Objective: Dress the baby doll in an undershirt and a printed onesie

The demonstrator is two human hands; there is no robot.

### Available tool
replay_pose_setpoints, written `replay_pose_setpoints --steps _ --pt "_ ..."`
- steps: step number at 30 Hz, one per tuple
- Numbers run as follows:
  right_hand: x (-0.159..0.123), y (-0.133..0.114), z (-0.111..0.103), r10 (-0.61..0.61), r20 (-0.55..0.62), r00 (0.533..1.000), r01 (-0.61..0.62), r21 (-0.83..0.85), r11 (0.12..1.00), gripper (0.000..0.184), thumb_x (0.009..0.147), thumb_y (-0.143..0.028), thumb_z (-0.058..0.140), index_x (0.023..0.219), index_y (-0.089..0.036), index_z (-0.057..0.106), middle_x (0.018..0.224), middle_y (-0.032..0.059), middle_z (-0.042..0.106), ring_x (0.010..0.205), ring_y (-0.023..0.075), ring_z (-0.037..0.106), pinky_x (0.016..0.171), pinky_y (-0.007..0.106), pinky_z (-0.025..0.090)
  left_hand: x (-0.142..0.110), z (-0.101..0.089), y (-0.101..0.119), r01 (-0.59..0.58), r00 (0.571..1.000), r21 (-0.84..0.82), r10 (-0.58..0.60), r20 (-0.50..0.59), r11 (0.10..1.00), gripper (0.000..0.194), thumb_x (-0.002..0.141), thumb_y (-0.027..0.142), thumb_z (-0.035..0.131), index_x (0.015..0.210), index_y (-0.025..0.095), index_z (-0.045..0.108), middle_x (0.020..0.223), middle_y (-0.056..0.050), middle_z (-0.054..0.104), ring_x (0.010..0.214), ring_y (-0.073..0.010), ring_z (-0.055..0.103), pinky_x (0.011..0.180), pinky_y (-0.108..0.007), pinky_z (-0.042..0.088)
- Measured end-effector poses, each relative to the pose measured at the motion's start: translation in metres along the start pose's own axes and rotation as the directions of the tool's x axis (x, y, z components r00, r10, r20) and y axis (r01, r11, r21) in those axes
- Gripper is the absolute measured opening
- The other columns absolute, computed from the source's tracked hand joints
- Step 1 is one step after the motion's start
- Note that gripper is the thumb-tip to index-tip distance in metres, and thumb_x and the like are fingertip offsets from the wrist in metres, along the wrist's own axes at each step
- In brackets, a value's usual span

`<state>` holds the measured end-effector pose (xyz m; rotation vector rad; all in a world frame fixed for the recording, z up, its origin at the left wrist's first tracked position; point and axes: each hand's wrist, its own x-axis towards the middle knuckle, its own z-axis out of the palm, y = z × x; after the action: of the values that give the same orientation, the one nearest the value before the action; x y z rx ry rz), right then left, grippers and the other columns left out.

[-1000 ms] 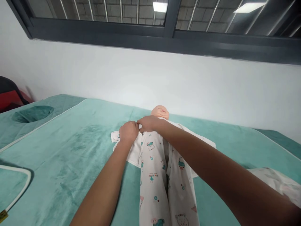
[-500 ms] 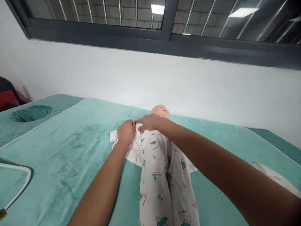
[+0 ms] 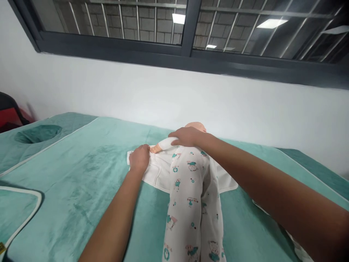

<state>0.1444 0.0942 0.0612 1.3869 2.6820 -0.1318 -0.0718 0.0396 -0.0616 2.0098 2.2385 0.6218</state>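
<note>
A baby doll (image 3: 196,126) lies on its back on the green bed, its head toward the wall and mostly behind my right hand. Printed white trousers (image 3: 188,203) cover its legs. Under its torso a white top (image 3: 156,169) is spread out. My left hand (image 3: 139,158) is closed on the top's sleeve, right by the doll's small hand (image 3: 156,148). The doll's arm, in a white sleeve (image 3: 167,142), stretches toward it. My right hand (image 3: 188,137) is wrapped round the upper part of that arm, near the shoulder.
Green plush cover (image 3: 89,174) spreads over the bed, with a round hole (image 3: 38,133) at the left. A white cord (image 3: 35,196) lies at the lower left. Pale cloth (image 3: 297,247) shows under my right forearm. Wall (image 3: 136,87) and barred window stand behind.
My right hand has moved right, away from my left hand. The doll has shifted right, and its arm and small hand now show between my hands.
</note>
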Motion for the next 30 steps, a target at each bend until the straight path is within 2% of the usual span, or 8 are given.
replay_pose_setpoints --steps 4,7,10,13,18,23,26,30 --pt "-0.005 0.004 -0.001 0.012 -0.056 0.998 -0.012 0.004 1.0 0.037 0.089 -0.052 0.054 0.115 -0.027 0.064 0.104 0.0055 0.069 0.094 0.0238 0.061 0.077 0.032 0.038 -0.003 0.0 -0.001 -0.01 1.0 0.051 0.011 -0.004 0.999 0.033 0.092 0.014 0.033 0.099 0.019 0.064 0.099 -0.012 0.068 0.096 -0.0289 0.063 0.072 -0.037 0.045" --pt "-0.004 -0.001 0.003 0.0 -0.049 0.999 0.002 0.035 0.999 0.038 0.089 -0.053 0.054 0.117 -0.03 0.063 0.103 0.0043 0.07 0.092 0.0238 0.063 0.075 0.031 0.039 -0.004 -0.001 0.003 -0.017 0.997 0.059 0.021 -0.069 0.998 0.038 0.091 0.015 0.036 0.124 0.017 0.054 0.112 -0.013 0.064 0.103 -0.0296 0.06 0.076 -0.039 0.046" --pt "0.003 -0.01 0.013 -0.036 -0.025 0.999 0.038 0.081 0.996 0.038 0.088 -0.054 0.053 0.119 -0.034 0.062 0.105 0.0029 0.07 0.089 0.0238 0.064 0.072 0.031 0.041 -0.007 -0.002 0.007 -0.179 0.971 0.084 0.19 -0.145 0.98 0.054 0.09 0.021 0.047 0.142 0.018 0.036 0.124 -0.013 0.059 0.112 -0.0289 0.055 0.086 -0.04 0.045" --pt "0.013 -0.015 0.025 -0.061 -0.013 0.998 0.062 0.147 0.987 0.037 0.087 -0.054 0.053 0.116 -0.034 0.064 0.107 0.0023 0.07 0.088 0.0244 0.065 0.071 0.032 0.043 -0.007 -0.003 0.004 -0.316 0.939 0.09 0.325 -0.114 0.945 0.047 0.091 0.028 0.05 0.137 0.022 0.043 0.121 -0.01 0.061 0.11 -0.0275 0.056 0.088 -0.039 0.044" --pt "0.005 -0.007 0.041 -0.015 -0.172 0.985 0.069 0.318 0.945 0.034 0.092 -0.042 0.047 0.118 -0.03 0.065 0.119 0.0021 0.068 0.106 0.0249 0.062 0.087 0.036 0.046 -0.006 -0.005 -0.007 -0.225 0.96 0.103 0.239 -0.145 0.969 0.035 0.092 0.026 0.049 0.127 0.024 0.052 0.115 -0.008 0.063 0.108 -0.0273 0.057 0.089 -0.041 0.044" --pt "-0.048 0.021 0.078 0.257 -0.543 0.799 0.006 0.434 0.901 0.036 0.096 -0.033 0.038 0.12 -0.026 0.063 0.129 0.0021 0.064 0.12 0.0225 0.053 0.103 0.038 0.039 -0.01 -0.005 -0.007 -0.116 0.979 0.076 0.127 -0.158 0.99 0.032 0.091 0.022 0.051 0.122 0.022 0.056 0.115 -0.01 0.063 0.11 -0.0292 0.058 0.096 -0.047 0.041" --pt "-0.077 0.037 0.114 0.394 -0.553 0.734 -0.141 0.443 0.885 0.037 0.093 -0.031 0.042 0.123 -0.023 0.062 0.127 0.0054 0.065 0.117 0.0253 0.056 0.1 0.04 0.041 -0.014 0.0 -0.005 -0.062 0.98 0.071 0.075 -0.185 0.996 0.033 0.089 0.016 0.048 0.121 0.014 0.057 0.114 -0.016 0.063 0.11 -0.0343 0.058 0.097 -0.055 0.04" --pt "-0.095 0.045 0.142 0.409 -0.624 0.666 -0.26 0.319 0.911 0.043 0.088 -0.019 0.042 0.127 -0.022 0.058 0.131 0.0066 0.062 0.118 0.0278 0.054 0.102 0.044 0.035 -0.02 0.006 -0.004 -0.051 0.977 0.061 0.062 -0.204 0.997 0.043 0.086 0.01 0.045 0.128 0.012 0.052 0.125 -0.02 0.06 0.116 -0.0378 0.055 0.103 -0.062 0.034"
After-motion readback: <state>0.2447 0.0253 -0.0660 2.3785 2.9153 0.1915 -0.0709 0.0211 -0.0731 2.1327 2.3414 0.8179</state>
